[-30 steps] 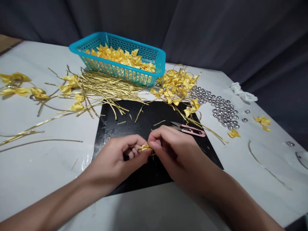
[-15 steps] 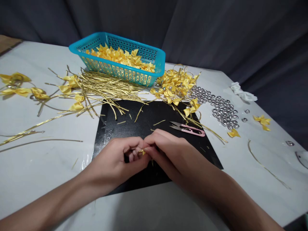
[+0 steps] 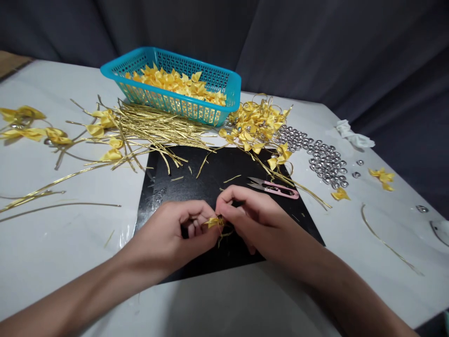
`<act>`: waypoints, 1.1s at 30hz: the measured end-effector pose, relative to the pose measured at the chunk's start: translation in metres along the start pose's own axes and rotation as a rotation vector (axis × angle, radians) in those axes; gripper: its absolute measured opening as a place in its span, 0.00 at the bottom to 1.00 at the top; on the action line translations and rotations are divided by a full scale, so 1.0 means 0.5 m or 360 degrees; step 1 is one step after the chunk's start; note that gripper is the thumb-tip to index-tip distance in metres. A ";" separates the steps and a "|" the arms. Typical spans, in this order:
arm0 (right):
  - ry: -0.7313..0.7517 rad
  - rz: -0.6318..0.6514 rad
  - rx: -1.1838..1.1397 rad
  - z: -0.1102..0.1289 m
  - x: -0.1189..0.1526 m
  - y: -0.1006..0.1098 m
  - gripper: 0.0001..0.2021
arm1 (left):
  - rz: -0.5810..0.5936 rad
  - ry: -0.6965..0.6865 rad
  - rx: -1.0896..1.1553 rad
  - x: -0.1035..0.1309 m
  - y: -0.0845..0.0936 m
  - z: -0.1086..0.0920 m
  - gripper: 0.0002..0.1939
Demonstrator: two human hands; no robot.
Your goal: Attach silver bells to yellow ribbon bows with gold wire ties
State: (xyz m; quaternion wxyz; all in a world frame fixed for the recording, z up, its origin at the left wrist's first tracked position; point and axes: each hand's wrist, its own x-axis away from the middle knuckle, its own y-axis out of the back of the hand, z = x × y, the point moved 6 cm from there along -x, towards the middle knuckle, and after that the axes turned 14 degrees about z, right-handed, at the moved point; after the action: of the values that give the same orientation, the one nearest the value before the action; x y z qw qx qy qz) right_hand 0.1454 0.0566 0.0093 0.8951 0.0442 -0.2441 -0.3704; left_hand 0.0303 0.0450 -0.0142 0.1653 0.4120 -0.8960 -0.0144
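Above the black mat, my left hand pinches a small yellow ribbon bow between thumb and fingers. Close against it, my right hand is closed, thumb and index finger pressed together at the bow's right side. A thin gold cord loops out below the fingertips. What exactly the right fingertips grip is partly hidden, but they meet at the cord and bow. A pair of pink-handled thread snips lies on the mat just beyond my right hand.
A blue basket of yellow bows stands at the back. Gold cords are heaped before it, with finished-looking bows to their right. Silver beads spread further right, near white fabric pieces. More bows lie left.
My right hand has shifted slightly right and turned, its fingers opening away from my left hand. More of the bow and the cord loop now shows; my left hand stays nearly still.
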 end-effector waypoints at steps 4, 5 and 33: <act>-0.0037 -0.0049 -0.0048 0.005 0.006 0.003 0.08 | -0.0008 0.0034 0.0014 0.001 0.002 0.001 0.10; -0.0052 -0.0055 -0.0040 0.006 0.008 0.002 0.08 | -0.0017 0.0039 0.0007 0.001 0.004 0.001 0.10; -0.0009 -0.0292 -0.0240 -0.006 0.007 0.023 0.08 | -0.0292 -0.0062 0.0327 0.006 0.029 -0.009 0.10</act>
State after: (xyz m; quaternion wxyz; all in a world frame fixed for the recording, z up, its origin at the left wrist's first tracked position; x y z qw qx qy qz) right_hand 0.1565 0.0623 0.0109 0.8575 -0.0022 -0.2132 -0.4683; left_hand 0.0192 0.0531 -0.0065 0.1029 0.5067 -0.8542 0.0544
